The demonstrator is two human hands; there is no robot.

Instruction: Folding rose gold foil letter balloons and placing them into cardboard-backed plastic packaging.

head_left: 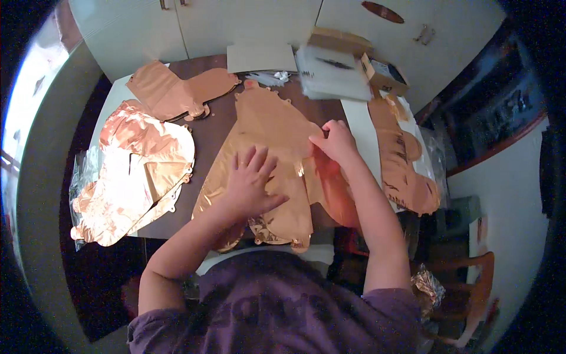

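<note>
A flat copper-coloured foil balloon (259,127) lies spread in the middle of the dark brown table, with small tabs along its edge. Palm down over its lower middle is my left hand (250,186), fingers spread. My right hand (336,141) is closed in a pinch at the balloon's right edge; the fingertips seem to grip the foil there, though they partly hide it. Below that hand, a reddish-orange flap of foil (333,186) hangs beside my forearm. Folded foil parts lie at the balloon's near end, by the table's front edge.
Shiny foil balloons (130,171) are piled at left, with another stack (177,91) behind. More copper foil (407,165) lies at right. Along the back are a grey board (260,58), clear plastic bags (333,74) and a small cardboard box (384,74). A wooden chair (480,289) stands at lower right.
</note>
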